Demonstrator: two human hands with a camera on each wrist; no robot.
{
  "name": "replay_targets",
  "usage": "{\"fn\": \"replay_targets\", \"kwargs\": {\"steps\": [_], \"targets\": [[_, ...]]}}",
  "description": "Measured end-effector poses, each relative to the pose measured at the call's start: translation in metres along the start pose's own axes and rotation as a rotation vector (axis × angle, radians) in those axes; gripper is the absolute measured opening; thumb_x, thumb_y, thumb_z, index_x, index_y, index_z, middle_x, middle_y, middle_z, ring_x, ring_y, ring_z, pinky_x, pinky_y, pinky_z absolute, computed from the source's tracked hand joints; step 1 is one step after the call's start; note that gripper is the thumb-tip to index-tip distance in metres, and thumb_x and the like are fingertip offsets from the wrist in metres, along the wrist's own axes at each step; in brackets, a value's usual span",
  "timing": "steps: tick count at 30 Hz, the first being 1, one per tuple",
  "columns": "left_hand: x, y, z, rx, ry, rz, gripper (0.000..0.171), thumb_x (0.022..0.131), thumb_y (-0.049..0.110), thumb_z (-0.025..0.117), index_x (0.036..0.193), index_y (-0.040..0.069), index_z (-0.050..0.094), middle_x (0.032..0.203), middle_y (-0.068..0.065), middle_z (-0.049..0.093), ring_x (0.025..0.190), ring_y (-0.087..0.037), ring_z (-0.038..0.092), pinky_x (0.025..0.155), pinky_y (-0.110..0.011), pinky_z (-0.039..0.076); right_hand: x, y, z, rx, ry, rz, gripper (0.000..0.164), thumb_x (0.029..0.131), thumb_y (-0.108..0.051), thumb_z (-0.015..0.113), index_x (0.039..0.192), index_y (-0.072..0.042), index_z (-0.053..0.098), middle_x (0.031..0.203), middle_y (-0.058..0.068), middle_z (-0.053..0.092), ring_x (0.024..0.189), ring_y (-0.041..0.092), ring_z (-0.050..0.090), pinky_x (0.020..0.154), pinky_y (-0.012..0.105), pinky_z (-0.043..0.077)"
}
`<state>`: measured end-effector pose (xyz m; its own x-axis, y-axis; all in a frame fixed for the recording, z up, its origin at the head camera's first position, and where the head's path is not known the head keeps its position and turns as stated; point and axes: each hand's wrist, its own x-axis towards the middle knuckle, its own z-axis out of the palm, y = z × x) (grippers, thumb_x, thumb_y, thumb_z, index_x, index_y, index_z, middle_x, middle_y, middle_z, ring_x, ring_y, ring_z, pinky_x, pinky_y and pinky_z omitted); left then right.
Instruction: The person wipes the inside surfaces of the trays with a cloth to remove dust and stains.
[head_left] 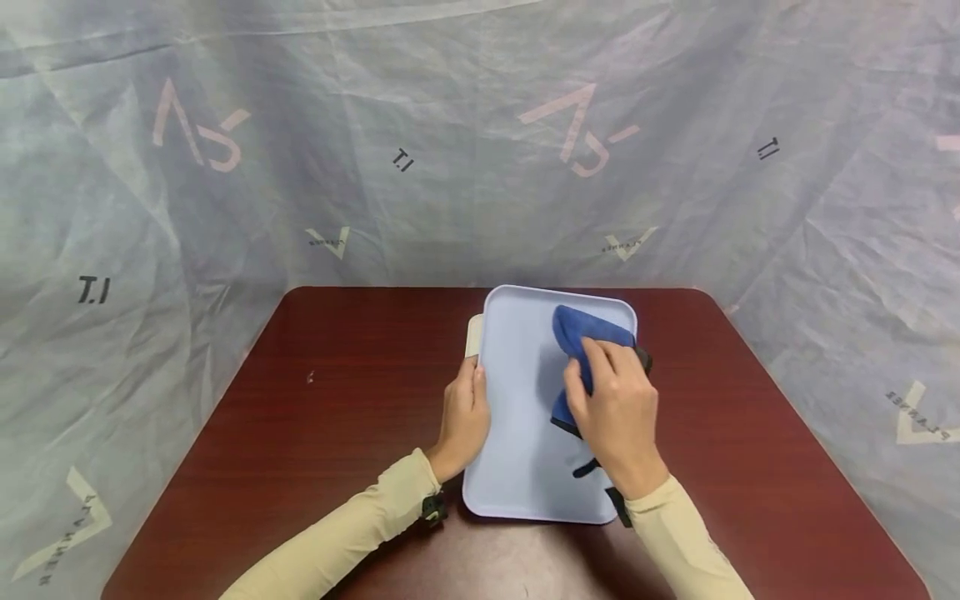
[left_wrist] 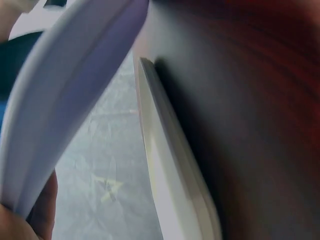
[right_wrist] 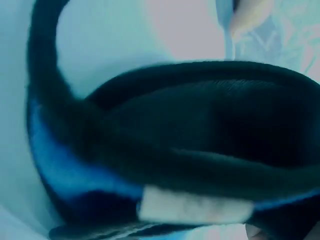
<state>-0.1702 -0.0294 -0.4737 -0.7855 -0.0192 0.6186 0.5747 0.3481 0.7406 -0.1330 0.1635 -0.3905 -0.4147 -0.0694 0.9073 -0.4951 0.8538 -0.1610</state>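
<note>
My left hand (head_left: 462,417) grips the left rim of a pale blue-white rectangular tray (head_left: 513,417). In the left wrist view the tray (left_wrist: 70,85) is raised off the table and tilted. Over the tray's right half, my right hand (head_left: 618,408) pinches a blue cloth pouch (head_left: 588,323) with black edging. Seen from the right wrist, the pouch (right_wrist: 170,125) has a wide dark opening, a black loop and a white label (right_wrist: 195,206). The fingers of my right hand hide part of it. Whether the pouch touches the tray, I cannot tell.
A cream flat tray or board (head_left: 473,335) lies on the table under the tray, mostly covered by it. The dark red wooden table (head_left: 337,417) has rounded far corners. Grey printed sheeting (head_left: 465,167) hangs behind it and along both sides.
</note>
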Motion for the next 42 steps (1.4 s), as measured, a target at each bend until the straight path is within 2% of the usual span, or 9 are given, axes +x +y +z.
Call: {"fn": "replay_targets", "kwargs": {"steps": [3,7,10,13,17,23,27,33,42], "targets": [[0.000,0.005,0.012,-0.035,-0.037,0.018,0.028,0.110,0.016,0.034,0.120,0.001,0.056,0.088,-0.012,0.064,0.077,-0.018,0.062,0.065,-0.031,0.051,0.003,-0.004,0.018,0.010,-0.027,-0.022,0.025,0.091,-0.013,0.061,0.106,0.004,0.073,0.098,0.019,0.069,0.087,0.037,0.061,0.074,0.048,0.053],[-0.003,0.010,0.022,-0.070,-0.060,0.040,0.029,0.110,0.017,0.033,0.120,0.000,0.054,0.095,-0.012,0.067,0.081,-0.018,0.065,0.066,-0.031,0.052,0.003,-0.006,0.035,0.012,-0.125,-0.062,0.026,0.094,-0.014,0.060,0.108,0.005,0.072,0.109,0.021,0.069,0.101,0.038,0.059,0.088,0.050,0.051],[-0.006,0.010,0.027,-0.060,-0.044,0.058,0.028,0.110,0.016,0.033,0.119,0.000,0.054,0.085,-0.009,0.062,0.071,-0.014,0.057,0.059,-0.028,0.048,0.001,-0.006,0.042,0.021,-0.188,-0.085,0.027,0.094,-0.014,0.060,0.110,0.005,0.071,0.121,0.022,0.065,0.114,0.038,0.056,0.095,0.051,0.046],[-0.007,0.010,0.028,-0.049,-0.031,0.068,0.027,0.110,0.015,0.034,0.119,0.000,0.054,0.077,-0.004,0.055,0.063,-0.012,0.047,0.055,-0.026,0.042,0.001,-0.006,0.047,0.043,-0.208,-0.092,0.026,0.093,-0.012,0.061,0.110,0.005,0.071,0.130,0.022,0.062,0.122,0.038,0.052,0.098,0.052,0.044],[-0.006,0.012,0.028,-0.055,-0.040,0.088,0.027,0.110,0.014,0.033,0.120,-0.001,0.053,0.074,-0.003,0.051,0.061,-0.011,0.044,0.054,-0.026,0.040,0.003,-0.008,0.050,0.060,-0.205,-0.100,0.025,0.093,-0.009,0.061,0.111,0.005,0.071,0.131,0.021,0.062,0.124,0.036,0.052,0.098,0.052,0.044],[-0.006,0.014,0.031,-0.068,-0.033,0.122,0.027,0.110,0.010,0.032,0.121,-0.002,0.052,0.091,-0.009,0.064,0.080,-0.014,0.062,0.065,-0.028,0.051,0.008,-0.011,0.051,0.077,-0.233,-0.128,0.028,0.094,-0.010,0.060,0.116,0.007,0.066,0.136,0.023,0.058,0.131,0.036,0.050,0.103,0.052,0.042],[-0.004,0.016,0.034,-0.090,-0.033,0.146,0.027,0.110,0.009,0.032,0.125,-0.002,0.052,0.098,-0.011,0.065,0.087,-0.016,0.065,0.071,-0.030,0.054,0.008,-0.009,0.049,0.078,-0.281,-0.119,0.039,0.092,-0.011,0.060,0.125,0.009,0.056,0.144,0.025,0.049,0.137,0.037,0.042,0.109,0.052,0.036],[-0.004,0.016,0.035,-0.096,-0.026,0.179,0.027,0.109,0.006,0.033,0.126,-0.001,0.052,0.100,-0.011,0.066,0.090,-0.017,0.067,0.072,-0.030,0.055,0.004,-0.008,0.047,0.017,-0.354,-0.136,0.055,0.093,-0.012,0.061,0.141,0.008,0.044,0.152,0.024,0.039,0.144,0.035,0.033,0.114,0.052,0.030],[-0.005,0.014,0.037,-0.081,0.008,0.183,0.027,0.107,0.003,0.037,0.127,-0.004,0.054,0.108,-0.016,0.068,0.098,-0.020,0.067,0.078,-0.034,0.056,0.003,-0.006,0.042,-0.080,-0.375,-0.149,0.058,0.092,-0.011,0.062,0.145,0.004,0.045,0.154,0.021,0.039,0.144,0.033,0.034,0.113,0.054,0.030]]}}
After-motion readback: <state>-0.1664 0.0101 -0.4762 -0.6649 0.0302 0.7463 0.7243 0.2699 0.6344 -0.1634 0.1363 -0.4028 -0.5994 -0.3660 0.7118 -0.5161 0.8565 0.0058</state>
